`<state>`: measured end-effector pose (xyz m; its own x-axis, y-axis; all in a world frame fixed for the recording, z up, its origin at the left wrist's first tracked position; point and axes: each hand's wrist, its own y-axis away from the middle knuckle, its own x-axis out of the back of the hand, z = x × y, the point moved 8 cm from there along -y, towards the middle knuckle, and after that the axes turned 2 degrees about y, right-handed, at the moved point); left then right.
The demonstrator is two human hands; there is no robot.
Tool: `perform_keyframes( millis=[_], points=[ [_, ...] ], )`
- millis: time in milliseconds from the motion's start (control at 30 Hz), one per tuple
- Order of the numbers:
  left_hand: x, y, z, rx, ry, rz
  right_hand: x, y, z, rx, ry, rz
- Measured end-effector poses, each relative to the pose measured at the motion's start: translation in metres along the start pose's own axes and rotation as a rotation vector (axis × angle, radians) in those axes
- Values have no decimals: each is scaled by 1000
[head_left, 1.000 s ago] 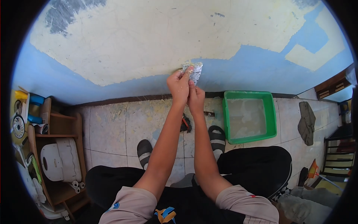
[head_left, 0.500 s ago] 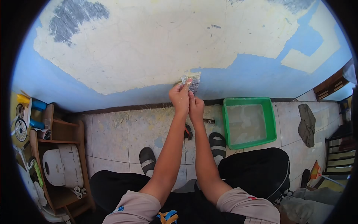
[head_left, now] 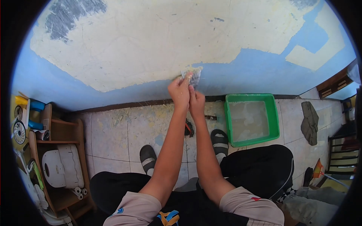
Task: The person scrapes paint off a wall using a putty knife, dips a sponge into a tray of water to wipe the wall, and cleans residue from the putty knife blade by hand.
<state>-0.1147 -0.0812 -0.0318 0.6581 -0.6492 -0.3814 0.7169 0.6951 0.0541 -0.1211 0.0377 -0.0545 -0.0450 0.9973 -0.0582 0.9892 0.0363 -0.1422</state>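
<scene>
Since the frame 0.5 s ago, my view has dipped slightly, so the blue-and-cream painted wall [head_left: 143,49] rides higher in it, while the flat, grey, cream-flecked scraper blade [head_left: 195,78] stays at nearly the same spot, its wide edge just under the ragged cream border. I have the left grip [head_left: 179,93] pinching the blade, 1 finger laid along its face, and the right grip [head_left: 197,103] pinching its lower end, thumb uppermost. To their right, a green rectangular plastic tub [head_left: 276,124] of cloudy pale liquid stands on the crumb-strewn tiled floor [head_left: 109,141]; a red-and-black object [head_left: 190,130] lies below the grips, partly covered.
</scene>
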Motion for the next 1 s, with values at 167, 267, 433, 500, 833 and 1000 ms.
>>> perform_keyframes(
  millis=[167, 267, 433, 500, 833, 1000],
  points=[
    [-19, 4, 43, -47, 89, -59, -8, -11, -30, 14, -101, -74],
    [-8, 9, 26, -10, -9, -5, -6, 0, -3, 21, -59, -31],
    [-6, 2, 24, -51, -96, -6, -8, -1, 0, -91, -173, -62],
    [-5, 5, 30, -89, -119, -20, -9, 2, 2, -106, -155, -41],
    [-9, 5, 21, -21, 12, 3, 0, -2, -8, -161, -165, -106],
    [-4, 8, 22, -54, -50, -28, -6, 2, 9, -104, -125, -33]
  ],
)
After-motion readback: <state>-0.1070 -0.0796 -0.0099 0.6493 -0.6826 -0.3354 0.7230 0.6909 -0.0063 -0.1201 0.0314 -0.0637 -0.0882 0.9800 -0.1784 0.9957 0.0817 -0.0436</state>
